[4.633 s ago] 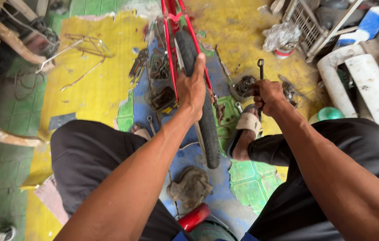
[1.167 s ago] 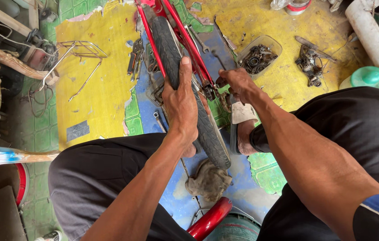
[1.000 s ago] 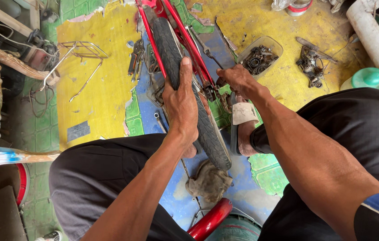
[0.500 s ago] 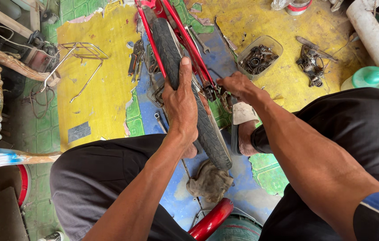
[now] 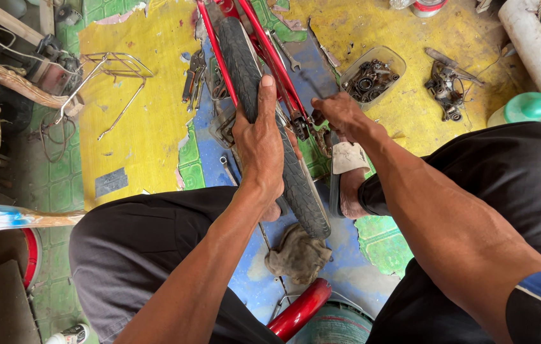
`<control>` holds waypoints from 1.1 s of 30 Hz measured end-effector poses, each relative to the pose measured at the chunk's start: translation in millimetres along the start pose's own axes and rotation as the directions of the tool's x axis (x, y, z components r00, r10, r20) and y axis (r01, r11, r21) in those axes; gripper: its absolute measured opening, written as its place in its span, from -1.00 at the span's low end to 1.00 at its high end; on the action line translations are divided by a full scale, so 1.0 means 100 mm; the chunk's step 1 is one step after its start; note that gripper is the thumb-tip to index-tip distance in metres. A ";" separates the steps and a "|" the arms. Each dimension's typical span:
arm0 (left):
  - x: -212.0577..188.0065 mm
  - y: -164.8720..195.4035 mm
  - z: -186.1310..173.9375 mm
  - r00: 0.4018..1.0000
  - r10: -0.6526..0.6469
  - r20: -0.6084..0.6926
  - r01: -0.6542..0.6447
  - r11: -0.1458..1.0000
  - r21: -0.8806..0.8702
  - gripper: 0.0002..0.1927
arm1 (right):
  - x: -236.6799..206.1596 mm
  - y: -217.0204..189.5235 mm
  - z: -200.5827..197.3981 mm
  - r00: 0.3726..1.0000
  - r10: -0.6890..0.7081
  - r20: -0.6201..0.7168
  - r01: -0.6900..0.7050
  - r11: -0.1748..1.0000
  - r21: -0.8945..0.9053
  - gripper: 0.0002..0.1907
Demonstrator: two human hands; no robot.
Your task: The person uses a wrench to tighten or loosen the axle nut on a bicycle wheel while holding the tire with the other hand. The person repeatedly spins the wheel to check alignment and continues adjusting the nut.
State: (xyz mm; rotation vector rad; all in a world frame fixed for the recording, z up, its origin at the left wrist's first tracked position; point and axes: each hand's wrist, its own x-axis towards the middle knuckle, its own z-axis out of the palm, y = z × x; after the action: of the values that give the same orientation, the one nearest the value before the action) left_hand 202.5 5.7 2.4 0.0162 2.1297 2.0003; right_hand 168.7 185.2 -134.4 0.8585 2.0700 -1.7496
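Observation:
A black bicycle tyre (image 5: pixel 296 185) in a red frame (image 5: pixel 270 57) runs from the top of the view down between my knees. My left hand (image 5: pixel 261 143) grips the top of the tyre, fingers wrapped over it. My right hand (image 5: pixel 337 113) is closed at the right side of the wheel, by the axle and frame stay; a thin dark tool seems to stick up from it, but it is blurred. My sandalled foot (image 5: pixel 347 178) rests just below that hand.
A clear tray of dark metal parts (image 5: pixel 372 73) and a loose mechanism (image 5: pixel 445 86) lie on the yellow floor at upper right. Wrenches (image 5: pixel 191 79) lie left of the wheel, a wire rack (image 5: pixel 111 83) further left, a dirty rag (image 5: pixel 299 255) below the tyre, a green lid (image 5: pixel 528 108) at right.
My right hand came from the floor at the right, where it held a wrench upright, to the wheel's axle area. My left hand has stayed on the tyre.

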 end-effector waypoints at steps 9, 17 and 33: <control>-0.01 -0.03 0.01 0.999 0.032 0.000 -0.032 0.999 0.024 -0.09 | 0.08 0.09 -0.03 0.995 0.055 0.082 -0.065 0.990 0.127 -0.55; 0.00 -0.02 0.02 0.996 0.091 0.016 -0.091 0.996 0.012 -0.13 | -0.01 0.00 -0.04 0.999 0.014 0.053 -0.018 0.997 0.070 -0.61; -0.01 0.01 0.00 0.995 0.097 0.007 -0.098 0.994 0.051 -0.12 | -0.01 -0.07 -0.01 0.998 0.005 0.060 -0.011 0.995 0.098 -0.60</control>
State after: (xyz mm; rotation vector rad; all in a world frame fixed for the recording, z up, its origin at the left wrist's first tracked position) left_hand 203.1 5.6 4.0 0.1351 2.2171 1.9959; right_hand 165.3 185.3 -128.1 0.8301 1.9548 -1.8630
